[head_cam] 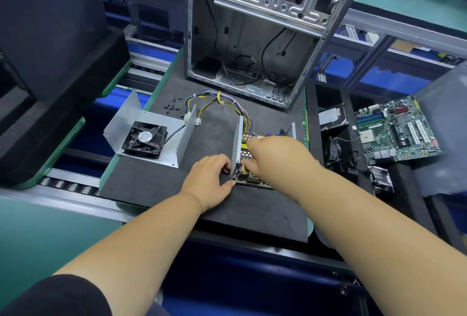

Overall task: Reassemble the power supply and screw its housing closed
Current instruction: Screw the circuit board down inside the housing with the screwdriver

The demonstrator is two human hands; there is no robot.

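The fingers (pixel 226 164) of the left hand (pixel 211 179) were curled against the outer face of the perforated side wall (pixel 237 143) of the power supply base (pixel 255 161), the thumb low at its near corner, gripping that wall. The right hand (pixel 275 156) reached down into the base from above with its fingers bent over the circuit board (pixel 252 180); whether they pinched a part or only pressed on it I could not tell, since the hand hid its own fingertips.

The base sat on the dark foam mat (pixel 177 186), just in front of the open computer case (pixel 252 37). Its long axis ran away from the person, the open side up, and the wire harness (pixel 222 103) left its far end and looped leftward toward the cover. It looked like thin sheet steel: stiff, moderately heavy with the board inside, sharp along the edges, best held by the outer walls and never by the components or wires.

The housing cover (pixel 151 136) lay well apart to the left, open side up, its fan (pixel 144 140) facing upward, a thin lead running from it. It was probably light and slightly springy; the bent side flanges seemed the safe hold.

The loose black screws (pixel 171 107) lay scattered on the mat behind the cover, small and likely to roll.
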